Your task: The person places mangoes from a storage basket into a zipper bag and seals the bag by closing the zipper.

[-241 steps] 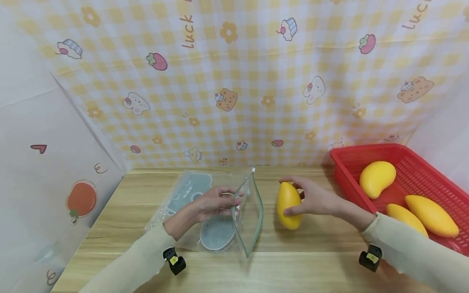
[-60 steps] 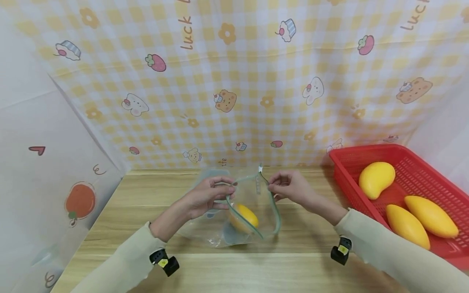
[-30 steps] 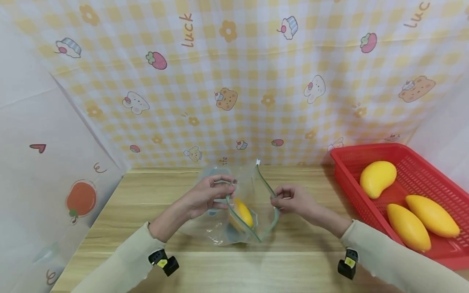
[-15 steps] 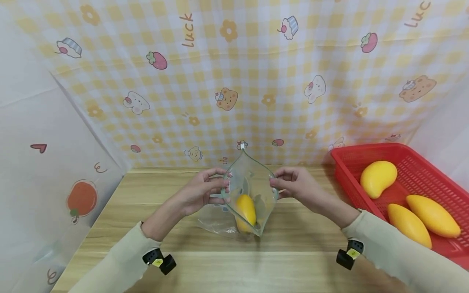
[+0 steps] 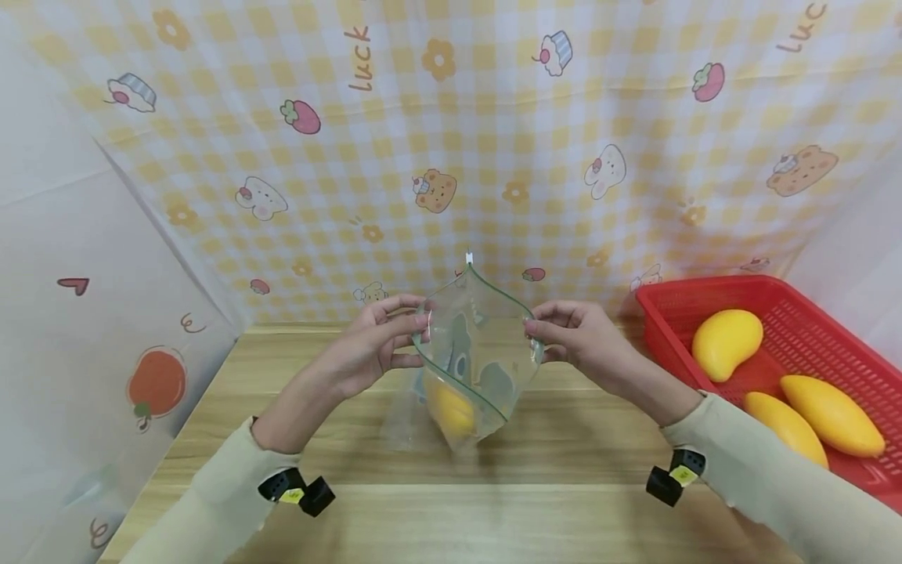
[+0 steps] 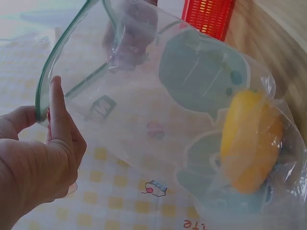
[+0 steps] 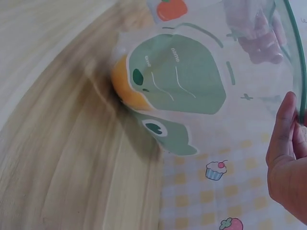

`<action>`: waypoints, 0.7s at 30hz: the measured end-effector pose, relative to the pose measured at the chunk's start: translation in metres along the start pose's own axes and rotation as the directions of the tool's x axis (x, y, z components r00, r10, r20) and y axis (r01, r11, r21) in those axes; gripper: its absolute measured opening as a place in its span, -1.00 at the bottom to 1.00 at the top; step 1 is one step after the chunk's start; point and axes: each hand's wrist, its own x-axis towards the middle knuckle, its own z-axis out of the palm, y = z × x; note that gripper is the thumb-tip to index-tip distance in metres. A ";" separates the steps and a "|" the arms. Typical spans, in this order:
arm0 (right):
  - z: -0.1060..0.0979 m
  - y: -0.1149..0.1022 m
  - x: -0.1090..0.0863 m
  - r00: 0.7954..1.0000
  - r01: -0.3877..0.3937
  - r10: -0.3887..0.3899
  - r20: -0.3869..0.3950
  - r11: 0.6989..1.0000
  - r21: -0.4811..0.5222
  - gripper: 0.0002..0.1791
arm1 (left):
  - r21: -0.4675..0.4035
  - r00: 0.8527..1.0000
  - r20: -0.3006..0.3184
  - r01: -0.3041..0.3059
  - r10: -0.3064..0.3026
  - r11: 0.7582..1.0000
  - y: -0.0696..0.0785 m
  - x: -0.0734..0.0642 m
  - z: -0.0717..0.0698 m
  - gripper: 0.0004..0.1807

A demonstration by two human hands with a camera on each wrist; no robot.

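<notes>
A clear zip bag (image 5: 493, 345) with green printed shapes and a green seal hangs between both hands, its mouth spread wide and a white slider (image 5: 469, 257) at the far corner. Low inside it lies a yellow mango (image 5: 454, 411), also seen through the plastic in the left wrist view as a mango (image 6: 249, 143). My left hand (image 5: 373, 341) pinches the left edge of the mouth between thumb and fingers. On the opposite edge, my right hand (image 5: 585, 337) pinches the seal the same way. In the right wrist view the bag's print partly covers the mango (image 7: 125, 84).
A red plastic basket (image 5: 705, 283) stands at the right with three mangoes, one of them a mango (image 5: 729, 345) at the back. The wooden table (image 5: 550, 509) ends at a yellow checked cloth (image 5: 479, 141) behind.
The right hand has let go of a mango, which now lies in the bag, and grips the mouth's right edge. Both hands have lately lifted the bag and spread its mouth.
</notes>
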 end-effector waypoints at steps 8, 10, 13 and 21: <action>-0.008 0.009 0.002 1.000 -0.028 0.028 0.003 0.999 -0.037 -0.86 | -0.046 1.000 0.002 0.022 -0.022 0.999 -0.013 0.010 0.000 -0.77; -0.013 0.012 0.003 0.999 -0.041 0.042 0.008 0.997 -0.066 -0.85 | -0.056 0.999 0.004 0.038 -0.038 0.998 -0.018 0.013 0.001 -0.75; -0.022 0.017 0.002 0.997 -0.082 0.083 0.005 0.990 -0.117 -0.83 | -0.068 0.998 0.016 0.066 -0.065 0.996 -0.026 0.017 0.004 -0.73; -0.046 0.009 -0.006 0.985 -0.170 0.175 -0.004 0.949 -0.264 -0.61 | -0.069 0.996 0.045 0.081 -0.078 0.994 -0.043 0.026 0.013 -0.75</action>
